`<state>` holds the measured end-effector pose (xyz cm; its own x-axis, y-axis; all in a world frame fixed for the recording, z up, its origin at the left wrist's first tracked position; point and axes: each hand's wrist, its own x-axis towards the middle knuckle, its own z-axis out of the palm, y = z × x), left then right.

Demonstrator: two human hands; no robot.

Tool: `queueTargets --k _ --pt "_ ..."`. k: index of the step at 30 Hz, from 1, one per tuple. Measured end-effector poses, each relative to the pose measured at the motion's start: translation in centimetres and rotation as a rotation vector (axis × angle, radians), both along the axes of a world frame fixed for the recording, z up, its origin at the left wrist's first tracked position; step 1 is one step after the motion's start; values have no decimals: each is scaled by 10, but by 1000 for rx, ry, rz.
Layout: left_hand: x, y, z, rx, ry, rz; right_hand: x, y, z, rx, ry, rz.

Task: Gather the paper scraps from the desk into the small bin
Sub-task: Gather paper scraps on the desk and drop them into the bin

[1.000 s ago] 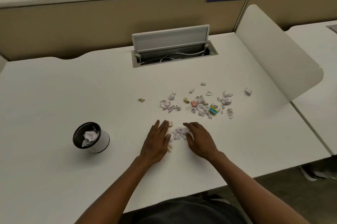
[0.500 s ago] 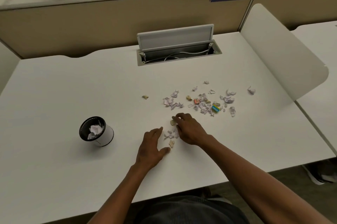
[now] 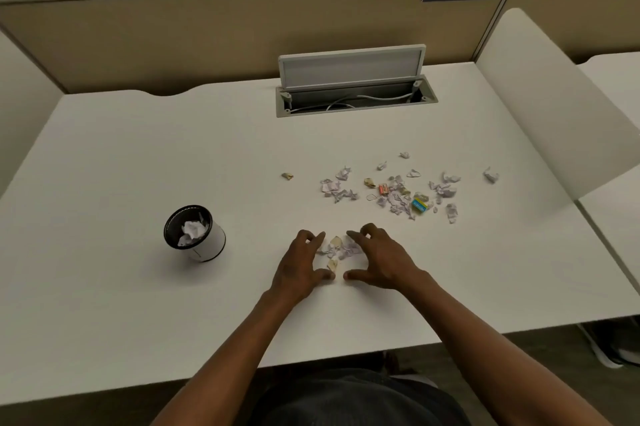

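A small heap of white and tan paper scraps lies on the white desk between my two hands. My left hand and my right hand rest on the desk on either side of it, fingers bent inward and thumbs nearly meeting below the heap, cupping it without gripping. A wider scatter of several white, tan and coloured scraps lies farther back and to the right. A single tan scrap and a single white one sit apart. The small black-rimmed white bin, holding crumpled paper, stands to the left of my hands.
An open cable hatch with its lid raised is set into the back of the desk. A beige partition runs behind, and a white side divider bounds the desk on the right. The desk's near edge lies just below my forearms.
My right hand drew back from the far scraps and opened beside the heap. My left hand shifted up so both hands now enclose the small heap from either side.
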<state>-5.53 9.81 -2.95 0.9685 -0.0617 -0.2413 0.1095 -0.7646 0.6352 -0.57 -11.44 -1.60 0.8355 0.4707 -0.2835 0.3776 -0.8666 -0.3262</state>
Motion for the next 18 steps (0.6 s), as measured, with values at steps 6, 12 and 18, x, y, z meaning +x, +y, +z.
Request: queueTargets --k 6,12,18 --pt "10 -14 6 7 -24 -19 2 28 5 117 18 7" --pt "2 -16 0 -63 -143 41 -6 44 4 266 11 -102" --pt "-1 -10 1 -180 -179 203 -4 53 1 442 87 -303"
